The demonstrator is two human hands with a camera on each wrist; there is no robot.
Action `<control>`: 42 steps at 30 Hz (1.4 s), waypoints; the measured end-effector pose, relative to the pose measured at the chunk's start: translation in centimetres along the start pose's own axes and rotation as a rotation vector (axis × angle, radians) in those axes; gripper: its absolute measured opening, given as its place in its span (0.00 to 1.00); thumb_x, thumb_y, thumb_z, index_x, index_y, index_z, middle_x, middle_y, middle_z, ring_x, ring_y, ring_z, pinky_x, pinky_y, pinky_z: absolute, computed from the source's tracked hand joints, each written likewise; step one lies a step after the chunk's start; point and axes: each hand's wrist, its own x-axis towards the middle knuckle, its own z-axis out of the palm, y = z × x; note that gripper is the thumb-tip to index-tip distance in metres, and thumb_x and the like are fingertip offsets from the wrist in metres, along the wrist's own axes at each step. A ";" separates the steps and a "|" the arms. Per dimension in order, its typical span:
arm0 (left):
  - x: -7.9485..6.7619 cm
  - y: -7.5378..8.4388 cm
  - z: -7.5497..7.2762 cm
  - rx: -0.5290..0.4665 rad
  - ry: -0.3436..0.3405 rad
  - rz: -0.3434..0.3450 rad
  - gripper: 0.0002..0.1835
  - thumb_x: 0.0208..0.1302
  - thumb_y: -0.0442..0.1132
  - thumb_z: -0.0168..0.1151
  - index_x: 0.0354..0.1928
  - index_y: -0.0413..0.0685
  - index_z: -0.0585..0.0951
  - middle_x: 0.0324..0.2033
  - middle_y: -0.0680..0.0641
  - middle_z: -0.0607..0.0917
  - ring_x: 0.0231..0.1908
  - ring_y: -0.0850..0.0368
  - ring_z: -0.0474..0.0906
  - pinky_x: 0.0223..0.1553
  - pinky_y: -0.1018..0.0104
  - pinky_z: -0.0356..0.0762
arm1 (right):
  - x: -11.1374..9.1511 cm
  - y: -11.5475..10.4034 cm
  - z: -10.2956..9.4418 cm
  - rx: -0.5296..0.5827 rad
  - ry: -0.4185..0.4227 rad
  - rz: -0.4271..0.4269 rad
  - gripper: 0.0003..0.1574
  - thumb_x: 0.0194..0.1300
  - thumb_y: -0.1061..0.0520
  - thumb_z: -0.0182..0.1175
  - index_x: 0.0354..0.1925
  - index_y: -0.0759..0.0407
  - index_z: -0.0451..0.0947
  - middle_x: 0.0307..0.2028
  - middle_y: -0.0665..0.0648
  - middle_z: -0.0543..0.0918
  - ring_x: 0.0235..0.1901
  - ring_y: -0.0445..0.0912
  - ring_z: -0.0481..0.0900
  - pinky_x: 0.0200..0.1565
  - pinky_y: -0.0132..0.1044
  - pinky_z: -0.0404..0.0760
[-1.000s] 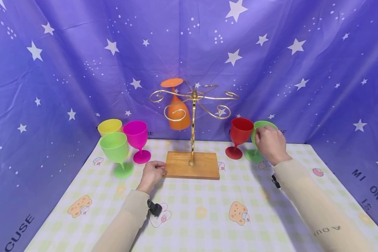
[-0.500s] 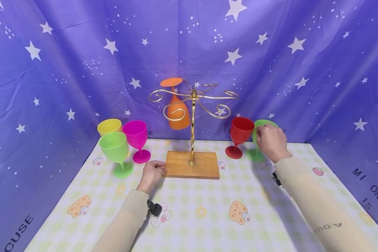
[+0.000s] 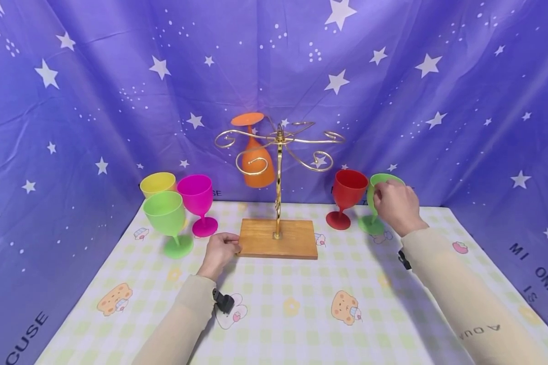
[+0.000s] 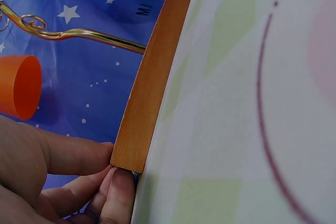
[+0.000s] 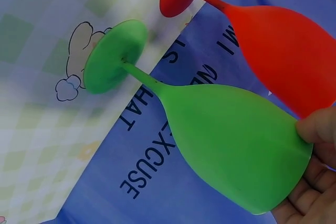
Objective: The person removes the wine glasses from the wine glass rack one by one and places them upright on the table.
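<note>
My right hand [image 3: 396, 205] grips the bowl of a green goblet [image 5: 236, 140] near its rim, at the table's back right. The goblet is upright; whether its foot touches the cloth, I cannot tell. Close on its left stands a red goblet [image 3: 349, 188]. In the middle is a gold wire glass rack [image 3: 279, 187] with curled arms on a wooden base [image 3: 297, 241]. My left hand [image 3: 220, 253] holds that base at its left end, fingertips against the corner in the left wrist view. An orange goblet [image 3: 258, 167] hangs upside down from the rack's left side.
At the back left stand a yellow goblet [image 3: 159, 183], a magenta goblet [image 3: 197, 195] and another light green goblet [image 3: 165, 213], close together. A checked cloth [image 3: 292, 334] covers the table. A purple star-printed curtain [image 3: 274, 61] closes off the back and both sides.
My right hand has shifted slightly to the right with the green goblet, widening the gap to the red one. My left hand and the rack have stayed in place.
</note>
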 end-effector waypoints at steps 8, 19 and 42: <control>0.1 0.0 0.1 0.014 0.007 -0.014 0.13 0.52 0.25 0.63 0.42 0.35 0.83 0.34 0.43 0.84 0.33 0.54 0.79 0.33 0.67 0.75 | 0.1 -0.4 -0.6 0.024 0.004 0.013 0.14 0.61 0.60 0.52 0.40 0.67 0.79 0.36 0.67 0.80 0.35 0.65 0.77 0.40 0.62 0.71; 0.1 0.1 0.1 0.009 0.010 -0.014 0.13 0.52 0.25 0.63 0.41 0.34 0.83 0.33 0.43 0.84 0.32 0.55 0.79 0.32 0.68 0.75 | -0.2 -1.4 -2.2 0.107 0.072 0.029 0.16 0.63 0.59 0.52 0.45 0.64 0.81 0.36 0.64 0.79 0.36 0.60 0.75 0.35 0.58 0.72; 0.0 0.1 0.0 0.002 0.005 -0.025 0.13 0.52 0.24 0.62 0.42 0.34 0.82 0.34 0.42 0.84 0.33 0.54 0.80 0.34 0.67 0.76 | -3.4 -4.5 -1.4 0.293 0.182 -0.001 0.07 0.60 0.60 0.60 0.34 0.61 0.83 0.30 0.58 0.80 0.30 0.53 0.77 0.30 0.47 0.73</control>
